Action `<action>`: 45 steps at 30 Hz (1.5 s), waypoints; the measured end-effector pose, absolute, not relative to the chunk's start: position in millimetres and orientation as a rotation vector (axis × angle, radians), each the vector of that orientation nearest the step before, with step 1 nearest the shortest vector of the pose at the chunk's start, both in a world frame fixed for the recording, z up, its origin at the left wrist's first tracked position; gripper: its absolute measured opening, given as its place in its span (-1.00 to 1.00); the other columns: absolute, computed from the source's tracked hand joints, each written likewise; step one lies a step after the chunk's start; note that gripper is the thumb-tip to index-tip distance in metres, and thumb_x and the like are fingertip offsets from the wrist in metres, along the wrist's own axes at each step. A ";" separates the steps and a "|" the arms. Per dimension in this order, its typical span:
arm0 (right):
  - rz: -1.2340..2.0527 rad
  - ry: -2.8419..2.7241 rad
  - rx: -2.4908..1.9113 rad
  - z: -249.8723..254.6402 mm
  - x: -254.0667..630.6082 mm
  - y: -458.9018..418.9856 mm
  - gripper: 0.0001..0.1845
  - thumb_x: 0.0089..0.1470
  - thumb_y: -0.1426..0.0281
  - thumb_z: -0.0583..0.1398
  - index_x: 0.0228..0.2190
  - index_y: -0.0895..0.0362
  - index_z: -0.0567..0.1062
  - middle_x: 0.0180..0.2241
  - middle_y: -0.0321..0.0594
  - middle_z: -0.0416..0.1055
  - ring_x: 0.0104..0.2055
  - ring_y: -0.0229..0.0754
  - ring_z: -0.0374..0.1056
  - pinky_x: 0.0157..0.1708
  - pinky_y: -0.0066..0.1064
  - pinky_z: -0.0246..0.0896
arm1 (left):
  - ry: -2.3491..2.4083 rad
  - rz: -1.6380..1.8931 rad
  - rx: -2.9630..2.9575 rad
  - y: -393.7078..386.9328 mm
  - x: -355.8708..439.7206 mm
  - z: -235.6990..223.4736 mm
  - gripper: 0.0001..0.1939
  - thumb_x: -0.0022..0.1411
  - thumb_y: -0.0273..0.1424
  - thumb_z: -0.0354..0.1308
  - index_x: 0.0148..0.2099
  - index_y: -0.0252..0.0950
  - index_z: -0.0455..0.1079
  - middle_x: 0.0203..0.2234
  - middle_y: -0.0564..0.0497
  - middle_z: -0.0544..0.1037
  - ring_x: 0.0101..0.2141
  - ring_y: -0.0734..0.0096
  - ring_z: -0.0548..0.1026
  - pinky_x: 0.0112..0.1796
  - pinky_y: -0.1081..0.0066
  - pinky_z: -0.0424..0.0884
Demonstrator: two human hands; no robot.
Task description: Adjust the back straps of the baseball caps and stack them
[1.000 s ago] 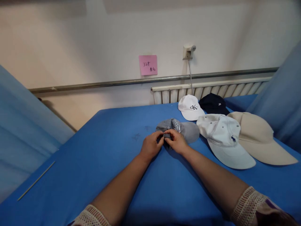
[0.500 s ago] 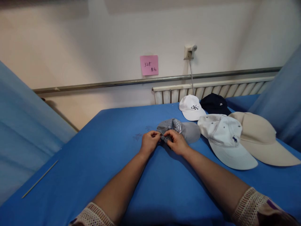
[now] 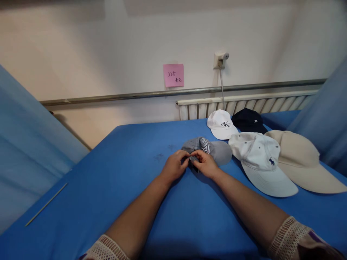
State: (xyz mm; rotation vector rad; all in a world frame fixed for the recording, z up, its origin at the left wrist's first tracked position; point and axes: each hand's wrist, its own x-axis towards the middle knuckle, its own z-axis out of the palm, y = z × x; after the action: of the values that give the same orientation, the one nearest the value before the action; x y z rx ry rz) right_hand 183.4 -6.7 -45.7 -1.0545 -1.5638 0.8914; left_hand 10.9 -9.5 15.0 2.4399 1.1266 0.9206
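A grey baseball cap point(image 3: 221, 151) with white lettering lies on the blue-covered table, its brim pointing right. At the cap's near left edge, my left hand point(image 3: 175, 167) pinches the strap with thumb and fingers. My right hand point(image 3: 204, 164) meets it there, its fingers closed on the same grey strap. The fingertips of both hands nearly touch, and they hide most of the strap and any buckle.
Right of the grey cap lie a white cap point(image 3: 219, 131), a black cap point(image 3: 251, 122), a pale cap point(image 3: 261, 151) and a beige wide-brimmed cap point(image 3: 298, 151). A thin stick point(image 3: 46, 204) rests at the left. Blue curtains point(image 3: 32, 151) hang at both sides.
My left hand has shifted slightly right, closer to my right hand at the strap. The strap end that showed between the hands is now mostly covered. The other caps stay put.
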 end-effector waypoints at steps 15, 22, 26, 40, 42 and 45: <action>1.056 -1.353 -0.934 -44.2 180.1 -6.3 -0.74 -0.08 0.35 0.23 -0.26 0.07 0.46 -0.29 -0.24 0.52 -0.22 -0.15 0.44 -0.15 -0.28 0.32 | 1.045 0.995 1.751 5.0 13.1 1.9 -0.76 0.03 -0.45 0.20 -0.18 -0.31 0.40 -0.32 -0.02 0.57 -0.28 0.37 0.52 -0.18 0.37 0.40; 1.209 -1.304 -0.861 -30.3 181.1 -12.0 -0.72 -0.16 0.41 0.28 -0.29 0.06 0.52 -0.24 -0.24 0.53 -0.16 -0.15 0.44 -0.09 -0.27 0.29 | 1.275 0.866 2.300 -3.1 10.1 7.9 -0.85 0.12 -0.45 0.17 -0.20 -0.27 0.41 -0.35 0.01 0.53 -0.30 0.33 0.45 -0.25 0.36 0.34; 1.312 -1.256 -0.853 -21.3 185.6 -16.9 -0.81 -0.18 0.43 0.30 -0.39 0.08 0.51 -0.40 -0.33 0.47 -0.35 -0.26 0.37 -0.29 -0.40 0.25 | 1.337 0.827 2.465 -0.7 2.2 14.6 -0.85 0.15 -0.51 0.10 -0.21 -0.25 0.42 -0.31 -0.02 0.54 -0.26 0.30 0.45 -0.21 0.34 0.32; 1.441 -1.231 -0.790 -9.2 185.5 -25.5 -0.75 -0.21 0.38 0.35 -0.37 0.09 0.52 -0.42 -0.34 0.44 -0.38 -0.29 0.33 -0.34 -0.44 0.21 | 1.602 0.777 2.393 12.7 -12.7 15.3 -0.76 0.13 -0.54 0.01 -0.21 -0.25 0.46 -0.29 -0.07 0.53 -0.23 0.24 0.45 -0.16 0.30 0.32; 1.414 -1.193 -0.797 -9.4 186.0 -24.8 -0.73 -0.20 0.37 0.33 -0.34 0.08 0.51 -0.39 -0.33 0.45 -0.36 -0.27 0.35 -0.32 -0.43 0.23 | 1.381 0.777 2.407 10.3 -8.8 17.5 -0.77 0.09 -0.54 0.05 -0.23 -0.24 0.47 -0.27 -0.05 0.55 -0.19 0.23 0.45 -0.09 0.26 0.31; 1.337 -1.213 -0.836 -12.4 187.0 -22.6 -0.73 -0.16 0.36 0.29 -0.30 0.07 0.51 -0.37 -0.31 0.47 -0.34 -0.24 0.37 -0.29 -0.39 0.26 | 1.138 0.818 2.341 3.3 -1.7 21.8 -0.85 0.13 -0.44 0.11 -0.24 -0.22 0.48 -0.27 -0.02 0.57 -0.19 0.25 0.45 -0.05 0.25 0.29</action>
State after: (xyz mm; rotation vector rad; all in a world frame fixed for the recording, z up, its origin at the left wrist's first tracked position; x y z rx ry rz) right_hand 187.0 -22.6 -12.4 -0.8360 -1.2127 1.3372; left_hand -1.7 3.3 21.8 2.3411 1.1378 0.8180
